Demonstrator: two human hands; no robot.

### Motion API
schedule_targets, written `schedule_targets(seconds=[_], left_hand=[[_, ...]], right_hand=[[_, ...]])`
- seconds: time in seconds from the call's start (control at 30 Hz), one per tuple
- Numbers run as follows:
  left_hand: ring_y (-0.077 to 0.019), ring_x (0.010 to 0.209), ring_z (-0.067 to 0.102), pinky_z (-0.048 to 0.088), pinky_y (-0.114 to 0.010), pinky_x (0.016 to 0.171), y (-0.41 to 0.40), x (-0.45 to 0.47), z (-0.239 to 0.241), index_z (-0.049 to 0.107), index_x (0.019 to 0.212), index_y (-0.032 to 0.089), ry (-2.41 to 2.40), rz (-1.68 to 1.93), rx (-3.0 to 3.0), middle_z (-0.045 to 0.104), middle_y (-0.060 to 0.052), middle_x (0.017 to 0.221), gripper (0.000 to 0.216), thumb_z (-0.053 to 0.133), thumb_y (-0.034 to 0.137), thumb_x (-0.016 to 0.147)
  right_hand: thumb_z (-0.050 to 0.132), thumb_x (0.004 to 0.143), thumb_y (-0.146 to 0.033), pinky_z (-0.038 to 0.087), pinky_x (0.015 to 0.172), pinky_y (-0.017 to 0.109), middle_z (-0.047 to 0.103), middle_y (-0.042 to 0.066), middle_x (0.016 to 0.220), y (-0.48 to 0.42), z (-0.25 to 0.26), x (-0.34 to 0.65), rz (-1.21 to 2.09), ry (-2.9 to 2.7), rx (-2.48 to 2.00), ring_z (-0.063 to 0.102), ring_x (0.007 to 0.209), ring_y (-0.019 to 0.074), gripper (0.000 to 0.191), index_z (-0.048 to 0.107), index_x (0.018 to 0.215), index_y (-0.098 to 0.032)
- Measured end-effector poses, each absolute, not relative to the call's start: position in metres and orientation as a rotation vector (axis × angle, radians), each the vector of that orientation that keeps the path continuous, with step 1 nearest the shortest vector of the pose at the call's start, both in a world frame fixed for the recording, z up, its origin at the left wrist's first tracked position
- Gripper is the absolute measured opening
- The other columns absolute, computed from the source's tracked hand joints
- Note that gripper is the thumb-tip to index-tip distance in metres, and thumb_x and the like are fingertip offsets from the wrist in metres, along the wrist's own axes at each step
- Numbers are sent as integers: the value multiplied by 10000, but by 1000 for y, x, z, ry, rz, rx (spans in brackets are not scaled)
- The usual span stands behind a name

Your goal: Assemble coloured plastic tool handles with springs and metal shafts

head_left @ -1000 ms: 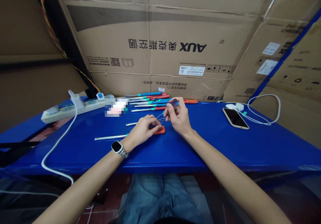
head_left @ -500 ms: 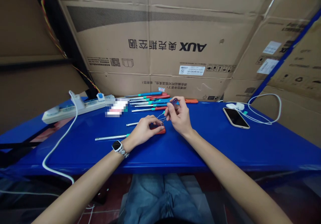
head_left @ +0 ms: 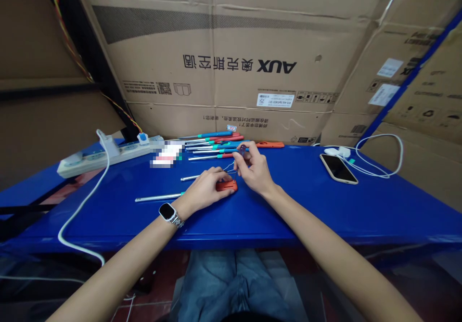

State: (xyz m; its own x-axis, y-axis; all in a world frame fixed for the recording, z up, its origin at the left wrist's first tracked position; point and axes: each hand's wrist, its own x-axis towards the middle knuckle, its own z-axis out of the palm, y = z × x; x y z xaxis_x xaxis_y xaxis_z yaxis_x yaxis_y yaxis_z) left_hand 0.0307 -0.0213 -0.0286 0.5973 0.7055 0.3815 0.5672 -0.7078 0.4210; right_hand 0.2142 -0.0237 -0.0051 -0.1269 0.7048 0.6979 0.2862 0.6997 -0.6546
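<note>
My left hand (head_left: 205, 187) is closed around the red handle (head_left: 226, 186) of a long tool lying on the blue table. A metal shaft (head_left: 159, 198) with a green collar shows left of that hand, in line with the handle. My right hand (head_left: 255, 169) pinches a small screwdriver (head_left: 242, 150) with a purple see-through grip. Its thin blade points down at the handle's right end; whether it sits in a screw is too small to tell. Another metal shaft (head_left: 189, 178) runs behind my left hand, which hides part of it. Thin pale wire (head_left: 229, 168) shows between the hands.
Several similar tools with blue and red handles (head_left: 216, 134) lie at the back, beside an orange-handled one (head_left: 270, 144). A power strip (head_left: 108, 154) stands at left with a white cable. A phone (head_left: 339, 169) and charger cable lie right. Cardboard (head_left: 216, 33) walls the back.
My right hand has moved slightly left and down, with the screwdriver now more upright over the red handle. The fingers of my left hand have shifted, leaving more of the handle's end visible.
</note>
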Motion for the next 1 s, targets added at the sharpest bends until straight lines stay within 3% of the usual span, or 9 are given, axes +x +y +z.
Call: schedule_targets(seconds=[0.6,0.8,1.0], left_hand=[[-255,941,610,481,-384,848,-22,29,-29,693,956,217,1087,781,2580,673,-60,970,261,651,459,868],[-180,838,621,495,-321,775,-15,31,6,628,1036,177,1030,1423,2219,673,-54,985,211,573,313,885],[-134,739,597,465,-254,677,-1,63,40,643,803,159,877,1511,2119,661,-22,801,231,693,383,836]], right_hand=[[496,978,-408,456,551,244,592,-41,656,-21,-9,214,438,-1810,-847,562,532,121,173,454,967,-240],[497,976,-420,440,518,236,592,-35,650,-21,-5,214,455,-1836,-869,565,529,133,181,456,957,-245],[504,967,-401,434,494,242,612,-24,654,-18,-6,215,479,-1826,-866,578,520,145,186,480,1047,-234]])
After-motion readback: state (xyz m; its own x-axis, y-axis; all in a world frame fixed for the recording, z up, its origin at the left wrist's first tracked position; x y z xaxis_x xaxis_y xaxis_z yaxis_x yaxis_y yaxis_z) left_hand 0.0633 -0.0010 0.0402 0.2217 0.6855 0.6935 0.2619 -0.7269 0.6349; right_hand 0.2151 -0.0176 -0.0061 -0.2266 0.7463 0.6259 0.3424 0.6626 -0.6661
